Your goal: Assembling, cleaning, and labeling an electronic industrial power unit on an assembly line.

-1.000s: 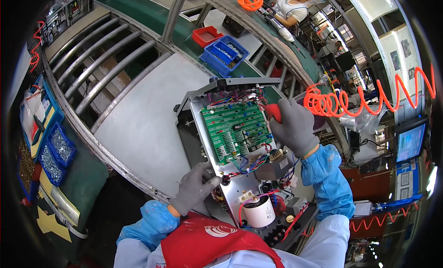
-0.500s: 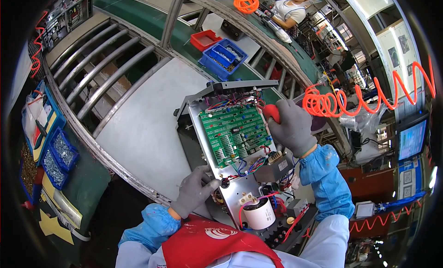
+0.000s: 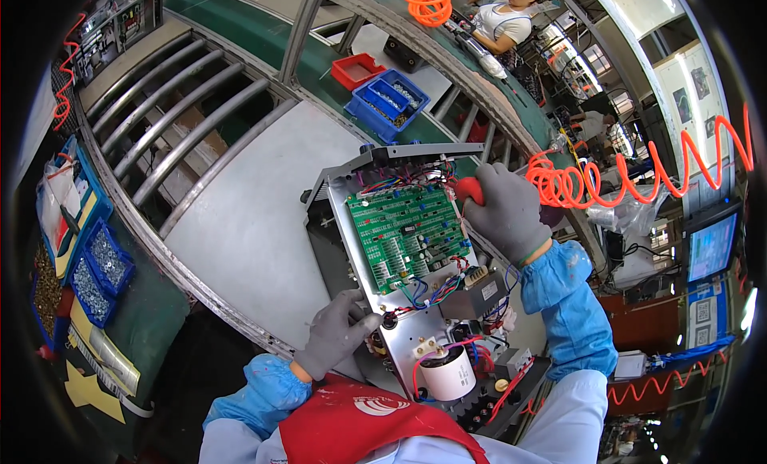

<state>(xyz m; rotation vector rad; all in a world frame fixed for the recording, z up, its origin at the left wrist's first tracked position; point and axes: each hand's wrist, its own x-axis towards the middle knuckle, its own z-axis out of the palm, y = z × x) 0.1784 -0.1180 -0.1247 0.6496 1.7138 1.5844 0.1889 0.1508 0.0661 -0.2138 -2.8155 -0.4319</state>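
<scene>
My right hand (image 3: 509, 212) is curled around a red rounded piece (image 3: 470, 190), mostly hidden by my glove, at the right side of the green circuit board (image 3: 409, 232). My left hand (image 3: 334, 334) rests at the left edge of the opened metal unit (image 3: 411, 330); its fingers are bent, and I cannot tell whether they pinch anything. The unit sits on the right part of the pale surface (image 3: 256, 200), its tall end panel toward the far edge and its white cylinder (image 3: 449, 374) toward me.

Metal rollers (image 3: 180, 160) run along the surface's left edge. Just past its far edge stand a blue bin (image 3: 389, 131) of small hardware and a red bin (image 3: 354, 79), beside a green belt (image 3: 232, 20). Outside the near left edge are blue trays (image 3: 96, 284) of metal parts. Orange coiled hose (image 3: 551, 180) hangs to my right, a lit monitor (image 3: 713, 246) beyond, and a co-worker (image 3: 502, 20) in white is across the line.
</scene>
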